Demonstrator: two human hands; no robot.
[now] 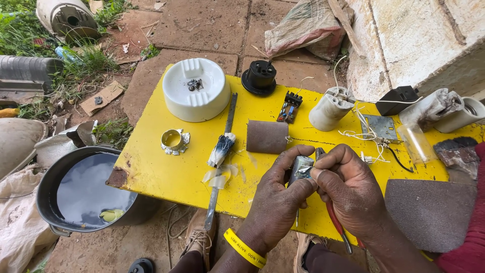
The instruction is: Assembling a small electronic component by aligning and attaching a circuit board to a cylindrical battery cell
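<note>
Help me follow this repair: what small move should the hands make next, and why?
Probably keep the left hand steady around the small grey metal part while the right hand works the red-handled tool at its top, since the tip already meets it there.

my left hand grips grey-silver cylinder | under grip: yellow board | left of grip: brown sandpaper roll | far left: white dish

Head view, steeply down, close over yellow board
</note>
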